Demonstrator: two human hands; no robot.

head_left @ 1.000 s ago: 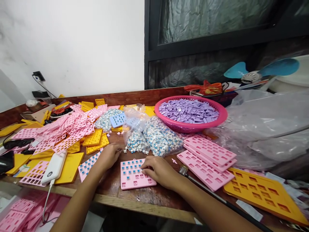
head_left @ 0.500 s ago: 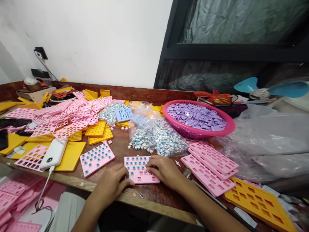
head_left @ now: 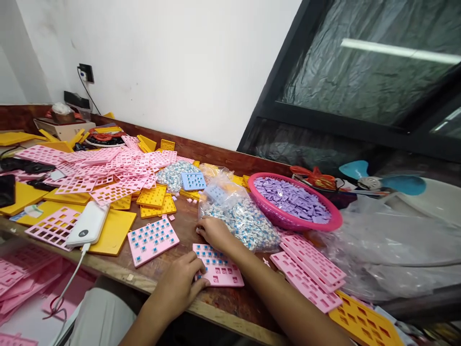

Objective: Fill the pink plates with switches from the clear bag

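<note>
A pink keyboard plate lies near the table's front edge, its upper rows filled with blue-stemmed key switches and several lower sockets bare. My left hand is closed on the plate's left end, thumb along the near edge. My right hand reaches over the plate to the left edge of a clear bag of switches. Its fingers are pinched low against the table; what they hold is too small to make out. To the left sits a second pink plate with blue switches spread over it.
A pink basket of purple pieces stands behind stacked pink plates and a yellow plate on the right. Leftward lie a white power bank with a cable, piled pink sheets, and yellow plates.
My right hand has left the pink plate and moved up and left to the edge of the switch bag. My left hand stays at the plate's left end. The camera view has tilted.
</note>
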